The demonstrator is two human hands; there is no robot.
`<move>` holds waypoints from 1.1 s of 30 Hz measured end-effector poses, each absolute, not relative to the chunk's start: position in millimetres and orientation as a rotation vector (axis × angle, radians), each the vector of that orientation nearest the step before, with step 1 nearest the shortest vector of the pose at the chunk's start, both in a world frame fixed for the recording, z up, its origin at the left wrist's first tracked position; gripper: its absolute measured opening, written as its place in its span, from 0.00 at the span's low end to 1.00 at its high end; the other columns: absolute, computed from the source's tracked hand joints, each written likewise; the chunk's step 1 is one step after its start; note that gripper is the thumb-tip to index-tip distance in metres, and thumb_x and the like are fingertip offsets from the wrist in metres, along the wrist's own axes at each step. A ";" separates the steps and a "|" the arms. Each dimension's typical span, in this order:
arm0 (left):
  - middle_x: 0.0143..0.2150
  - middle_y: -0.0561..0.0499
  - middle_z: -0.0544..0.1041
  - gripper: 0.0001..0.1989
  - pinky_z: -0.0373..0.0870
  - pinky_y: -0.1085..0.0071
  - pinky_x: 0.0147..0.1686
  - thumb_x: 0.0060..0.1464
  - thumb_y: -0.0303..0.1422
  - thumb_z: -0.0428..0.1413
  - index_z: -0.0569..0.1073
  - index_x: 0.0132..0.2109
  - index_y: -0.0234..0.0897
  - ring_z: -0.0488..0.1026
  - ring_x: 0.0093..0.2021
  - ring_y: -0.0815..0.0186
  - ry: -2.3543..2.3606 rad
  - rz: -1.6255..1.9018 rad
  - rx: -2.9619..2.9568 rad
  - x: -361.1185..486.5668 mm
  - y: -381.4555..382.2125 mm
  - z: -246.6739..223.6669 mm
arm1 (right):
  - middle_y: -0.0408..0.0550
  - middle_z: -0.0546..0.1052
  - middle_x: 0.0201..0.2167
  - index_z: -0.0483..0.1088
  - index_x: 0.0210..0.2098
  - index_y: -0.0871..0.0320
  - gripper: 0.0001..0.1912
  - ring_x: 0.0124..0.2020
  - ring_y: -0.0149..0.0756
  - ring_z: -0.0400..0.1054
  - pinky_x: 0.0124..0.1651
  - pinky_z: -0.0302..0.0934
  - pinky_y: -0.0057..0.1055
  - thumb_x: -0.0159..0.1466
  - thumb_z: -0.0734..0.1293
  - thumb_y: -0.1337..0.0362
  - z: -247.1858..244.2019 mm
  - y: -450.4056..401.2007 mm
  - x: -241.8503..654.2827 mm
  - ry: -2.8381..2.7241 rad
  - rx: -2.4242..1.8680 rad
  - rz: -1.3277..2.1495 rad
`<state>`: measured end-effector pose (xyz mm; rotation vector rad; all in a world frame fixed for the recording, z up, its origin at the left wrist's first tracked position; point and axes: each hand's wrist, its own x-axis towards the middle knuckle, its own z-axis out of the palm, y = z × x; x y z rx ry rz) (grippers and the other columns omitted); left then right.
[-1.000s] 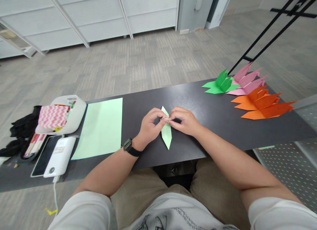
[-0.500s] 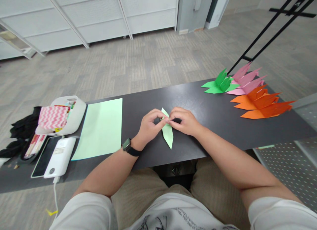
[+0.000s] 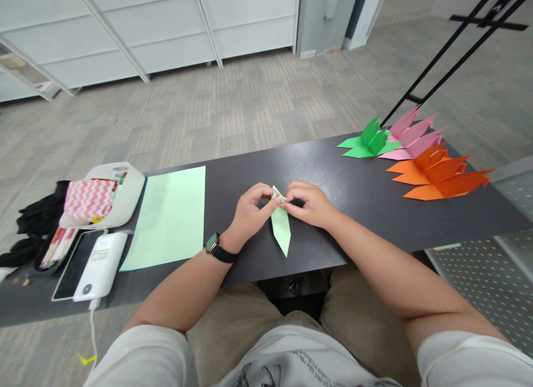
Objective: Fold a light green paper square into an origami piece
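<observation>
A narrow piece of folded pale green paper (image 3: 281, 231) is between my hands, a little above or on the dark table (image 3: 245, 270); I cannot tell which. Its long pointed end faces me, and the upper part is partly covered by fingers. My left hand (image 3: 253, 210) pinches the paper's upper part from the left, thumb against fingers. From the right, my right hand (image 3: 310, 202) pinches the same part, with its fingertips meeting those of the left. A pale green sheet (image 3: 170, 217) lies flat on the table to the left of my hands.
Folded paper cranes in green (image 3: 370, 141), pink (image 3: 416, 134) and orange (image 3: 439, 176) stand at the right. Along the left are a white basket (image 3: 132, 195), a phone (image 3: 75, 270), a white power bank (image 3: 102, 265) with a cable, and black cloth (image 3: 41, 215).
The folded paper's lower point has shifted slightly toward me, and its top tip sits lower between my fingers. Both hands keep their pinch in nearly the same place.
</observation>
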<state>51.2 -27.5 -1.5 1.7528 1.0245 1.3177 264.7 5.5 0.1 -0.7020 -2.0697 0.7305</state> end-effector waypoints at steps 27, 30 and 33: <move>0.39 0.51 0.78 0.09 0.73 0.64 0.45 0.68 0.38 0.63 0.79 0.38 0.42 0.76 0.40 0.64 1.102 1.377 1.751 48.4 -29.8 3.8 | 0.46 0.78 0.41 0.76 0.38 0.51 0.05 0.43 0.39 0.75 0.49 0.69 0.39 0.66 0.75 0.59 -4.9 10.5 266.1 -2.119 -0.748 0.860; 0.39 0.50 0.77 0.11 0.73 0.64 0.46 0.68 0.39 0.62 0.77 0.37 0.41 0.76 0.42 0.63 1.092 1.375 1.732 48.6 -29.0 1.6 | 0.45 0.78 0.38 0.75 0.34 0.52 0.06 0.40 0.38 0.75 0.47 0.68 0.38 0.67 0.73 0.60 -7.5 11.0 265.0 -2.157 -0.727 0.921; 0.46 0.48 0.78 0.11 0.74 0.63 0.51 0.68 0.44 0.63 0.77 0.47 0.43 0.77 0.47 0.62 0.990 1.350 1.663 49.6 -26.8 -3.1 | 0.44 0.77 0.36 0.73 0.31 0.53 0.08 0.39 0.37 0.73 0.46 0.66 0.37 0.66 0.73 0.61 -5.8 11.7 266.0 -2.113 -0.753 0.932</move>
